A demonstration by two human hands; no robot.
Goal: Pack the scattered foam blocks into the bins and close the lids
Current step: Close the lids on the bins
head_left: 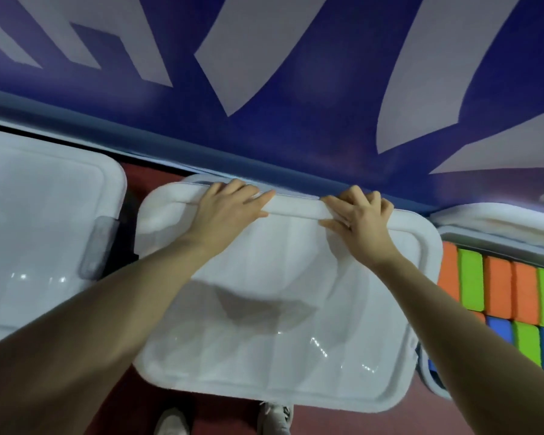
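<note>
Two light shoes [223, 419] were seen nearest, on the dark red floor [343, 422]. Above them the middle bin's white lid [274, 312] was laid flat. Its far rim was held by both hands: the left hand [230, 211] with its grip curled over the edge, the right hand [357, 215] likewise clamped. Foam blocks [496, 290] were packed in the uncovered bin on the right; a lidded bin [41, 221] stood on the left, against the blue wall [296, 89].
</note>
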